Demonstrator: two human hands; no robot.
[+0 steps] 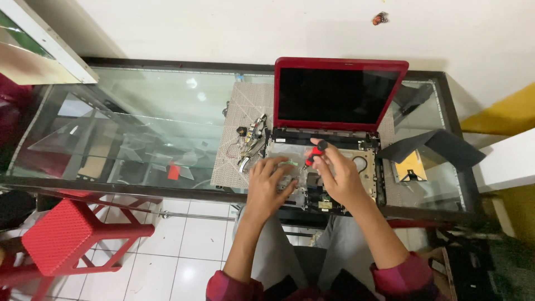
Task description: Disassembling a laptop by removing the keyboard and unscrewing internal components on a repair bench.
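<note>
White wall (223, 28); glass table (139, 111) — red stool (58, 234), tiled floor (167, 262).

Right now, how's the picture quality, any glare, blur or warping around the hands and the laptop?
Head view: wide-angle bending along the glass table edges; reflections and small ceiling-light glints on the glass; the right hand with the red screwdriver and the left hand slightly soft; the laptop screen dark, glare-free.

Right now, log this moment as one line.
right hand: holds red-handled screwdriver | left hand: rests on opened laptop base | red lid: open | loose parts: left of laptop
</note>
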